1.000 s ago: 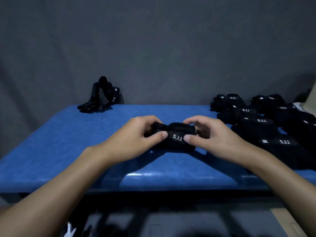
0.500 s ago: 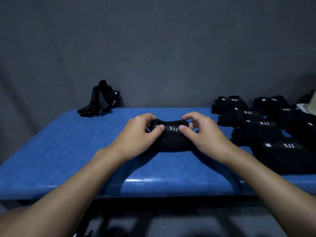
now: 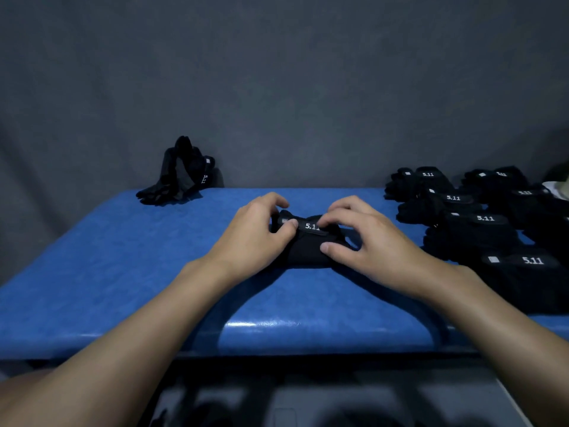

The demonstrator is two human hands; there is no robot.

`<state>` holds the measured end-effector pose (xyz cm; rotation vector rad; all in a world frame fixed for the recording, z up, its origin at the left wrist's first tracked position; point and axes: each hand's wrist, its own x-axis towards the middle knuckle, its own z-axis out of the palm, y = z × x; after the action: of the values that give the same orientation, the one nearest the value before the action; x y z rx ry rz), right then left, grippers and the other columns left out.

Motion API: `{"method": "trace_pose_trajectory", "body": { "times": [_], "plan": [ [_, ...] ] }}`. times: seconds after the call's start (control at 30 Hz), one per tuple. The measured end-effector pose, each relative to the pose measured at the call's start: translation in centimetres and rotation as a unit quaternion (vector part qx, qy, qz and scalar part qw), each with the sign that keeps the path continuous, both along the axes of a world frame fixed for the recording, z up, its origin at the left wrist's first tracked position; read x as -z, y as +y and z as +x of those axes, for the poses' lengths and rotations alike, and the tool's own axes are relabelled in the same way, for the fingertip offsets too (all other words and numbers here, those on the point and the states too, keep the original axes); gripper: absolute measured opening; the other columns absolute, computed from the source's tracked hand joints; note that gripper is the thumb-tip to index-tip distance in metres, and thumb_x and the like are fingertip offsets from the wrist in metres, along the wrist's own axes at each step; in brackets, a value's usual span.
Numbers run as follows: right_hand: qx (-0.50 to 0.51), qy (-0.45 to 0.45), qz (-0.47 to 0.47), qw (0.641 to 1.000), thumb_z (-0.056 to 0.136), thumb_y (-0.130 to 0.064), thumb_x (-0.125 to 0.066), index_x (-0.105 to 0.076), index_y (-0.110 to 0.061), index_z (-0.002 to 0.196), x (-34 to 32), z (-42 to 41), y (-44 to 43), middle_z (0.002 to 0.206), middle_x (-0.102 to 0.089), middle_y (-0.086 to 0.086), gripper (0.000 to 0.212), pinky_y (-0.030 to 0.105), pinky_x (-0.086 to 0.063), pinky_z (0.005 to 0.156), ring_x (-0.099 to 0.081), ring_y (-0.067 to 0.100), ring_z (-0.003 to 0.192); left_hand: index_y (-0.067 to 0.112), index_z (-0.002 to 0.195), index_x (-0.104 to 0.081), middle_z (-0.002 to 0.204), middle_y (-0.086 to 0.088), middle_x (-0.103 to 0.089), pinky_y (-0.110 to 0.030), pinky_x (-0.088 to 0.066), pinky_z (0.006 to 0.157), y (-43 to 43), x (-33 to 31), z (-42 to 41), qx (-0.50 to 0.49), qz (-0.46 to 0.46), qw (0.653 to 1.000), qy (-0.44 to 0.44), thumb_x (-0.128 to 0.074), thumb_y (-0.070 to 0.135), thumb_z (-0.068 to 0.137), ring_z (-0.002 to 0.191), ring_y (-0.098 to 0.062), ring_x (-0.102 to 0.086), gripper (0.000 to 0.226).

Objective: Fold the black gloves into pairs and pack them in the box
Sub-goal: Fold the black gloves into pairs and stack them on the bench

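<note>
Pinching glove pair (image 3: pixel 304 252): left hand (image 3: pixel 252 241), right hand (image 3: pixel 374 241)

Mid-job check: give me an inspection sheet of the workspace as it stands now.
Surface: blue table, glossy front edge.
Job's things: glove bundle at table centre, 5.11 label up; folded pairs in rows at the right; loose gloves at the far left by the backdrop. No box identifiable.
Clutter: pale object at the right edge, cut off; cannot tell what it is.
Grips: left hand and right hand both pinch the glove bundle, fingers curled over its top.
Cables: nothing seen.
Surroundings: grey backdrop behind the table; dark, blurred area below the front edge.
</note>
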<state>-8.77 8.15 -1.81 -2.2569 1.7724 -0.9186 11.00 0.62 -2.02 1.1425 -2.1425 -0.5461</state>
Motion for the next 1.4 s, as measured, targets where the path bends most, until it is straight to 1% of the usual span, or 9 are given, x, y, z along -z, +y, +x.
{"method": "trace_pose_trajectory", "body": {
  "times": [0.07,0.2,0.3,0.43,0.53,0.73,1.0,1.1,1.4],
  "plan": [
    [0.010,0.018,0.014,1.000,0.085,-0.040,-0.067,-0.061,-0.036,0.113,0.2,0.0,0.1,0.115,-0.049,-0.018,0.029,0.042,-0.043,0.097,-0.052,0.011,0.108,0.029,0.121,-0.053,0.116,0.009,-0.051,-0.025,-0.041,0.081,0.2,-0.1,0.2,0.026,-0.025,0.999,-0.011,-0.062,0.037,0.091,0.085,-0.001,-0.052,0.033],
    [0.017,0.021,0.018,0.999,0.073,-0.063,-0.052,-0.060,-0.041,0.113,0.2,0.0,0.0,0.112,-0.050,-0.024,0.046,0.045,-0.043,0.098,-0.053,0.009,0.107,0.034,0.109,-0.054,0.115,0.012,-0.046,-0.037,-0.045,0.095,0.7,-0.8,1.2,0.090,-0.063,0.990,-0.089,-0.062,0.047,0.080,0.107,-0.012,-0.051,0.033],
    [0.019,0.018,0.036,0.999,0.067,-0.069,-0.052,-0.061,-0.040,0.116,0.3,-0.3,-0.2,0.113,-0.051,-0.023,0.058,0.046,-0.041,0.101,-0.053,0.009,0.109,0.041,0.111,-0.056,0.114,0.013,-0.050,-0.040,-0.042,0.101,0.4,-1.2,2.0,0.099,-0.060,0.982,-0.153,-0.055,0.058,0.074,0.112,-0.014,-0.048,0.041],
    [0.018,0.032,0.045,0.998,0.067,-0.065,-0.065,-0.060,-0.037,0.119,0.1,-0.3,-0.3,0.115,-0.052,-0.023,0.059,0.045,-0.040,0.102,-0.052,0.008,0.111,0.048,0.114,-0.051,0.113,0.015,-0.051,-0.039,-0.045,0.099,-0.2,-1.1,2.6,0.115,-0.030,0.978,-0.170,-0.061,0.062,0.070,0.110,-0.011,-0.051,0.047],
    [0.035,0.100,0.033,0.994,0.074,-0.054,-0.074,-0.055,-0.034,0.125,-0.2,-0.4,-0.1,0.122,-0.052,-0.021,0.057,0.037,-0.034,0.102,-0.048,0.008,0.114,0.048,0.114,-0.050,0.112,0.017,-0.050,-0.039,-0.046,0.096,-0.5,-0.9,2.5,0.116,-0.027,0.979,-0.165,-0.062,0.061,0.070,0.107,-0.009,-0.052,0.048],
    [0.068,0.154,0.041,0.985,0.078,-0.057,-0.070,-0.052,-0.037,0.127,-0.9,-1.1,-0.6,0.126,-0.051,-0.020,0.056,0.035,-0.028,0.100,-0.043,0.009,0.118,0.046,0.116,-0.050,0.115,0.019,-0.048,-0.040,-0.048,0.095,-1.5,-0.5,1.5,0.116,-0.037,0.981,-0.150,-0.066,0.054,0.077,0.109,-0.007,-0.051,0.043],
    [0.105,0.196,0.078,0.972,0.080,-0.059,-0.066,-0.049,-0.044,0.129,-2.0,-4.5,-4.1,0.114,-0.054,-0.014,0.055,0.040,-0.028,0.100,-0.043,0.013,0.113,0.039,0.122,-0.052,0.118,0.012,-0.049,-0.036,-0.047,0.093,-4.7,-1.1,-2.8,0.103,-0.061,0.978,-0.169,-0.070,0.044,0.083,0.109,-0.012,-0.052,0.043],
    [0.131,0.237,0.074,0.960,0.080,-0.061,-0.066,-0.048,-0.048,0.131,-2.6,-6.2,-5.6,0.110,-0.052,-0.013,0.056,0.039,-0.027,0.096,-0.039,0.013,0.106,0.036,0.122,-0.051,0.115,0.010,-0.050,-0.036,-0.047,0.090,-6.2,-1.1,-4.8,0.097,-0.050,0.980,-0.165,-0.070,0.044,0.083,0.106,-0.014,-0.052,0.044],
    [0.176,0.306,0.032,0.935,0.077,-0.068,-0.062,-0.053,-0.045,0.128,-3.1,-9.3,-9.3,0.113,-0.049,-0.011,0.057,0.037,-0.023,0.089,-0.035,0.016,0.109,0.031,0.120,-0.053,0.110,0.007,-0.051,-0.040,-0.049,0.091,-10.4,-0.6,-9.4,0.103,-0.065,0.983,-0.138,-0.072,0.042,0.081,0.102,-0.016,-0.054,0.045]
  ]
}}
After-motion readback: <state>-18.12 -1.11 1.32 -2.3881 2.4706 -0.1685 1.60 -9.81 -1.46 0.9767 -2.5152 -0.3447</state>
